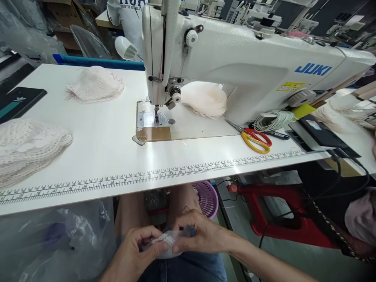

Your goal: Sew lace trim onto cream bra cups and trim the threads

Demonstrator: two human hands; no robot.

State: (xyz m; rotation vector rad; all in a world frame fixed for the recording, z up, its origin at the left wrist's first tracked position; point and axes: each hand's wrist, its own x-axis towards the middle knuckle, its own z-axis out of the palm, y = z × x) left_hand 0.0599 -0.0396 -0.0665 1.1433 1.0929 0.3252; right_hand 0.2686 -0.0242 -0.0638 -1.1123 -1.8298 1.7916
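Note:
Both hands are low over my lap, below the front edge of the white sewing table (102, 156). My left hand (138, 250) and my right hand (199, 235) pinch a small piece of white lace fabric (167, 244) between their fingertips, fingers closed on it. A white JUKI sewing machine (243, 66) stands on the table above them, its needle (156, 111) raised over the metal plate. Nothing lies under the needle.
Stacks of white lace pieces lie at the table's left (26, 149) and far left (95, 84); pale fabric cups (205, 100) sit behind the needle. Red and yellow scissors (255, 139), a coiled white cord (273, 119), a dark phone (17, 102). A purple basket (207, 197) and clear plastic bag (55, 235) below.

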